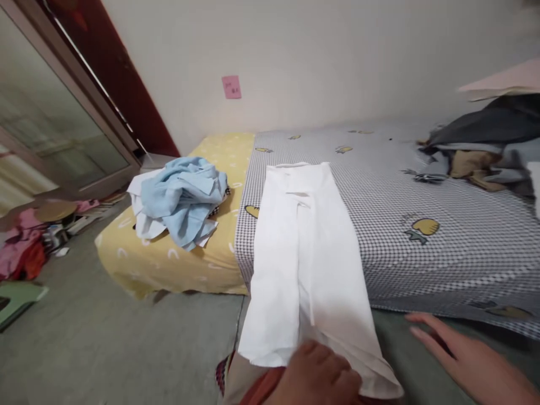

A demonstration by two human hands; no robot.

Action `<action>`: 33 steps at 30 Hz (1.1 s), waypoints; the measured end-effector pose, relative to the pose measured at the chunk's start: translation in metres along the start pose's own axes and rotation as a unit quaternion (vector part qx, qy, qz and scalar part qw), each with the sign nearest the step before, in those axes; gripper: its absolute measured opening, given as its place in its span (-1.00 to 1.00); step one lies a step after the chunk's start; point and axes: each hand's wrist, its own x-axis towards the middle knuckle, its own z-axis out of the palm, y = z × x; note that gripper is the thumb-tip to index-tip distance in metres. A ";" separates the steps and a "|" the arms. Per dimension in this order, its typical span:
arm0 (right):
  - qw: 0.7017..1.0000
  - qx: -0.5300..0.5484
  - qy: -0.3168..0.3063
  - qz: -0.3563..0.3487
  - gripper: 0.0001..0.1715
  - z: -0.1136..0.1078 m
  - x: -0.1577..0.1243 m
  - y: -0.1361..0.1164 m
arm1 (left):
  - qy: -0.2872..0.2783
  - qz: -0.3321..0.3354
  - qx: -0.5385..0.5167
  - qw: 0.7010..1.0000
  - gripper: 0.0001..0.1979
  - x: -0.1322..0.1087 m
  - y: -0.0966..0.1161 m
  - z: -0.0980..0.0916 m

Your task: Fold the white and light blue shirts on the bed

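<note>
A long white garment [278,270] lies over the front edge of the bed, its lower end hanging toward me. Two long panels run down it with a narrow fold between them; I cannot tell whether it is a shirt or trousers. My left hand [318,374], fingers curled, grips the cloth at its lower end, by the middle fold. To the right of the garment, my right hand [468,354] is in the air with its fingers stretched out, touching nothing.
A heap of light blue and white clothes [185,194] sits on the yellow sheet [169,275] at left. Dark and brown clothes [485,140] are piled on the checked sheet [400,197] at right. A green stool [21,298] and pink things [29,236] stand on the floor at left.
</note>
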 end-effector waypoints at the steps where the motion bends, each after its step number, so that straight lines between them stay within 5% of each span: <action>1: 0.997 0.047 -0.055 -0.013 -0.54 0.002 0.008 -0.029 | 0.076 0.007 0.047 0.996 -0.88 -0.008 -0.005 -0.008; 4: 0.971 0.176 -0.159 -0.035 -0.47 0.023 0.024 -0.112 | 0.232 -0.111 0.101 0.961 -0.74 -0.041 -0.022 -0.030; 7: 0.927 0.311 -0.211 0.015 -0.37 0.051 0.034 -0.162 | 0.281 -0.311 0.053 0.906 -0.68 -0.075 -0.040 -0.042; 12: 0.899 0.342 -0.259 0.087 -0.08 0.085 0.035 -0.180 | 0.347 -0.538 -0.171 0.749 -0.54 -0.101 -0.067 -0.043; 15: 0.885 0.372 -0.250 0.130 -0.05 0.102 0.027 -0.184 | 0.330 -0.582 -0.375 0.642 -0.39 -0.099 -0.074 -0.036; 17: 0.865 0.391 -0.272 0.157 -0.24 0.110 0.023 -0.188 | 0.322 -0.576 -0.444 0.606 -0.36 -0.096 -0.073 -0.031; 20: 0.867 0.373 -0.296 0.146 -0.56 0.118 0.021 -0.196 | 0.334 -0.566 -0.409 0.633 -0.28 -0.094 -0.065 -0.027; 24: 0.897 0.361 -0.241 0.086 -0.48 0.115 0.023 -0.204 | 0.245 -0.512 -0.292 0.770 0.15 -0.095 -0.046 -0.024; 26: 0.888 0.386 -0.236 0.086 -0.48 0.110 0.022 -0.211 | 0.168 -0.505 -0.249 0.809 0.25 -0.092 -0.038 -0.024; 29: 0.853 0.441 -0.265 0.084 -0.53 0.099 0.018 -0.226 | 0.163 -0.535 -0.204 0.803 0.08 -0.083 -0.034 -0.025; 33: 0.838 0.454 -0.299 0.055 -0.51 0.087 0.014 -0.239 | 0.287 -0.567 -0.194 0.747 -0.21 -0.077 -0.040 -0.027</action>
